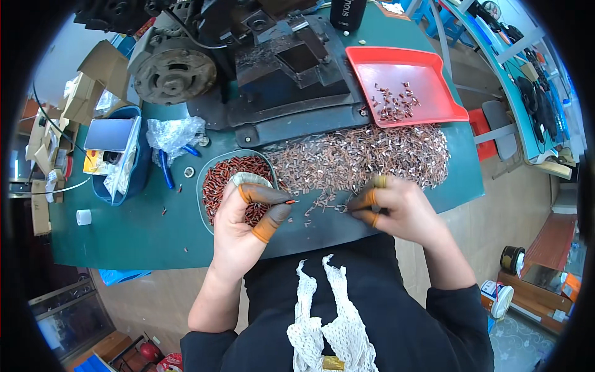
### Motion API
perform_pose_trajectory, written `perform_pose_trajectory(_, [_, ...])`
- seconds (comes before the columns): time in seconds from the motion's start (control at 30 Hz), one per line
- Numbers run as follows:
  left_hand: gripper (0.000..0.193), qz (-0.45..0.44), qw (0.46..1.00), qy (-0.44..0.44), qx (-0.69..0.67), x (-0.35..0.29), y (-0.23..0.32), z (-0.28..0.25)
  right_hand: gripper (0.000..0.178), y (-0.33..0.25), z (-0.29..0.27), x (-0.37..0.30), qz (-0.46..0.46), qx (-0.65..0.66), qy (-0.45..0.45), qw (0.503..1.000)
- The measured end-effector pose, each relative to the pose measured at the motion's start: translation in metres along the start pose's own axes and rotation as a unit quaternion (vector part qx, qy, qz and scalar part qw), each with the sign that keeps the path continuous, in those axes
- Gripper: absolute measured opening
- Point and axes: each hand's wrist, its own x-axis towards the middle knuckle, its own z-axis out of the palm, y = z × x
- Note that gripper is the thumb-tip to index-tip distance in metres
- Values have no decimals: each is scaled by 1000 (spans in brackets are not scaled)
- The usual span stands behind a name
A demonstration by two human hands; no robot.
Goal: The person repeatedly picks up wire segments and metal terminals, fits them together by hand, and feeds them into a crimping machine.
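My left hand (237, 228) pinches a small red part with a thin metal tip (292, 201) between thumb and forefinger, which wear orange-and-grey finger covers. Behind it stands a plastic tub (201, 197) full of small dark-red pieces (215, 181), partly hidden by that hand. My right hand (400, 208), with similar finger covers, is closed at the near edge of a wide heap of small copper-coloured metal pieces (365, 158). What its fingertips hold, if anything, cannot be made out. Several loose metal pieces (323, 199) are scattered between the hands.
Beyond the heap stands a dark machine (297, 93) with a round motor (173, 77). A red tray (412, 68) holding some small parts tilts against it. Left on the green table (124, 239) are a blue bin (137, 170), blue-handled pliers (165, 168) and a white roll (83, 217).
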Motion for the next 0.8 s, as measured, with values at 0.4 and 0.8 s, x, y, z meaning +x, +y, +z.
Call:
perform_pose_trajectory(0.4, [17, -15, 1000, 4, -6, -4, 1, 9, 19, -1, 19, -29, 39, -61, 103, 992])
perform_pose_trajectory(0.8, [17, -7, 1000, -17, -13, 5, -4, 10, 21, 2, 22, -13, 13, -140, 91, 986])
